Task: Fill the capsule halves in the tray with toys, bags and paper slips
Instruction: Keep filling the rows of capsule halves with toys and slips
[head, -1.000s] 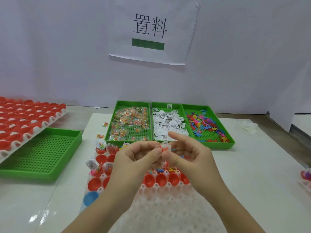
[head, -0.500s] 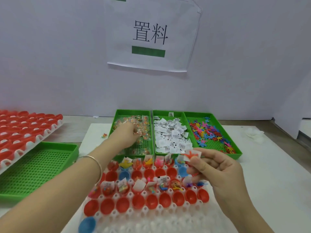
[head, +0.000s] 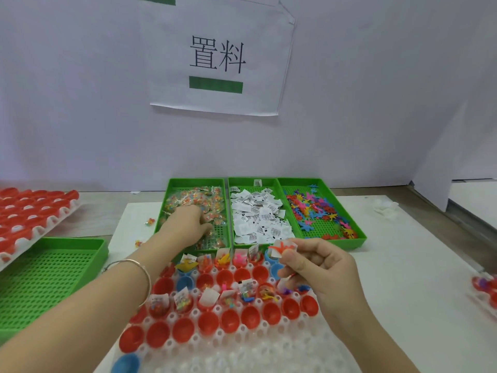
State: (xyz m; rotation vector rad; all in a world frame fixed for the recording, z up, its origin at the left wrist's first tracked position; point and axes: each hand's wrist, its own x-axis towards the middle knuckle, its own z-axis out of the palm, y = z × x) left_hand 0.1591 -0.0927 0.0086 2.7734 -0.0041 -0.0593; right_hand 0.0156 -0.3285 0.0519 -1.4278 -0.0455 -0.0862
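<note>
A white capsule tray (head: 269, 354) lies in front of me with rows of red capsule halves (head: 228, 321); the far rows hold toys, bags and slips. Behind it stand three green trays: small bags (head: 204, 200), paper slips (head: 258, 219), colourful toys (head: 317, 208). My left hand (head: 185, 222) reaches into the bag tray, and its fingertips pinch into the pile of bags. Over the capsule tray's right side, my right hand (head: 328, 270) pinches a paper slip together with a red toy (head: 282, 249).
An empty green perforated tray (head: 40, 278) sits at the left, with a tray of red capsule halves (head: 27, 211) partly over it. Another capsule tray (head: 484, 289) shows at the right edge. Stray bags (head: 149, 221) lie on the mat. A paper sign (head: 217, 57) hangs on the wall.
A second ago both hands met over the capsule tray. My left hand has reached into the bag tray and drawn toward its near part. My right hand still holds the slip and toy.
</note>
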